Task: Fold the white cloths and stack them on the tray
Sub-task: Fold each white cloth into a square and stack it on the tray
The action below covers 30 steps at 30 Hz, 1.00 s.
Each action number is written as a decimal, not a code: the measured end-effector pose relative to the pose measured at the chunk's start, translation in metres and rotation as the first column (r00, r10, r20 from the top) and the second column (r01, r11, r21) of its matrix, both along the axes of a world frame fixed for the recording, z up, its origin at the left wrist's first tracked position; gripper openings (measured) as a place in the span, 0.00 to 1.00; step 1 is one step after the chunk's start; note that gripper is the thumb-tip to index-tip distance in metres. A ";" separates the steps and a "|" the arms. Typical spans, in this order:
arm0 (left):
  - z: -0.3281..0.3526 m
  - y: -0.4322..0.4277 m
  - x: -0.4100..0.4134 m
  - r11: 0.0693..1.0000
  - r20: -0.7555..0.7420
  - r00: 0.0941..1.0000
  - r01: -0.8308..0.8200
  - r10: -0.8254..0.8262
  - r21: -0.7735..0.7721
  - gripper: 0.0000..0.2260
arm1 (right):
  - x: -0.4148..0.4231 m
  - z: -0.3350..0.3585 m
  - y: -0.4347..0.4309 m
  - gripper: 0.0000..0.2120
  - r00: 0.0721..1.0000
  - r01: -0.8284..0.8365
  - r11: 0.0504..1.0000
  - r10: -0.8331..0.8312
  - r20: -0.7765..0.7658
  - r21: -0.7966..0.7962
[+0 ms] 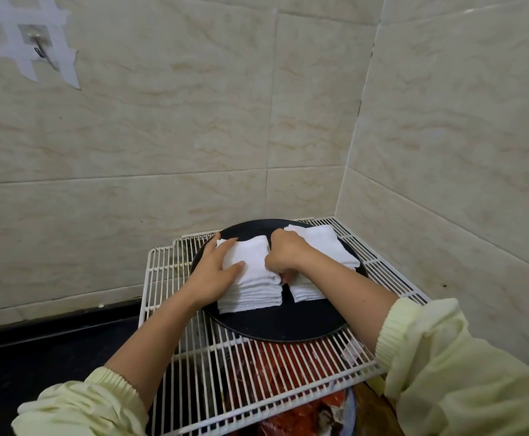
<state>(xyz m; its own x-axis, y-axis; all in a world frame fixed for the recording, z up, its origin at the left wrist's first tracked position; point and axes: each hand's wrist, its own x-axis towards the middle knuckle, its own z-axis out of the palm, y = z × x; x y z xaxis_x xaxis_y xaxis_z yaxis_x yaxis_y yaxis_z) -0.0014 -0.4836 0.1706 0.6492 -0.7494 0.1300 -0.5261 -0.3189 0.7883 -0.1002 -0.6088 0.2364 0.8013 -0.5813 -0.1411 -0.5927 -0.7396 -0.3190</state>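
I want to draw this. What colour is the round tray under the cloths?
Black. The tray shows best in the head view.

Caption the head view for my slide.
Left hand presses the left cloth stack, right hand grips its edge; second stack beside, on black tray.

- White wire rack (pixel 162 269): flat grid shelf pushed into a tiled wall corner, far edge against the back wall, right edge along the side wall.
- Black round tray (pixel 272 322): lies directly on the rack, on its far half and right of centre.
- On the tray: 2 stacks of folded white cloths, left stack (pixel 253 291) and right stack (pixel 326 243), side by side with a narrow gap.
- Small clear plastic piece (pixel 352 352): on the wires near the rack's right front edge.
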 end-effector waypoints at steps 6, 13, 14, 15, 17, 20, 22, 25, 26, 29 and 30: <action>0.000 0.000 0.002 1.000 -0.006 1.000 -0.014 0.014 -0.020 0.25 | 0.006 -0.002 -0.003 0.10 0.994 0.059 0.993 -0.068 0.080 0.104; 0.000 0.002 0.001 1.000 -0.022 1.000 0.016 -0.016 -0.005 0.25 | -0.003 0.000 -0.011 0.06 0.995 0.044 0.988 -0.057 0.083 0.146; 0.000 0.002 0.000 1.000 -0.023 1.000 0.018 -0.018 -0.004 0.25 | -0.004 -0.003 -0.010 0.07 0.997 0.041 0.993 -0.048 0.066 0.115; 0.000 0.002 0.001 1.000 -0.024 1.000 0.017 -0.017 -0.004 0.25 | -0.003 -0.005 -0.010 0.07 0.997 0.035 0.996 -0.040 0.065 0.086; 0.000 0.001 0.002 1.000 -0.022 1.000 0.009 -0.009 -0.005 0.25 | -0.001 -0.008 -0.010 0.08 0.995 0.020 0.999 -0.024 0.094 0.042; -0.001 0.001 0.004 1.000 -0.013 1.000 0.004 -0.005 -0.009 0.25 | 0.000 -0.007 -0.011 0.10 0.986 0.008 1.000 -0.005 0.167 -0.020; -0.002 0.002 0.005 1.000 -0.016 1.000 0.005 -0.005 -0.014 0.24 | -0.002 -0.008 -0.010 0.12 0.987 0.004 1.000 0.000 0.163 -0.027; -0.005 0.003 0.006 1.000 -0.020 1.000 0.012 -0.012 -0.012 0.25 | -0.004 -0.010 -0.007 0.11 0.992 -0.008 1.000 0.010 0.127 -0.018; -0.005 0.003 0.006 1.000 -0.020 1.000 0.018 -0.018 -0.007 0.25 | -0.003 -0.009 -0.007 0.09 0.992 -0.007 1.000 0.008 0.125 -0.014; -0.005 0.005 0.008 1.000 -0.017 1.000 0.020 -0.019 0.009 0.26 | -0.001 0.000 -0.010 0.06 0.989 0.000 1.000 -0.001 0.150 0.004; -0.005 0.006 0.009 1.000 -0.015 1.000 0.020 -0.020 0.014 0.26 | -0.001 0.004 -0.010 0.07 0.987 0.002 1.000 -0.005 0.162 0.019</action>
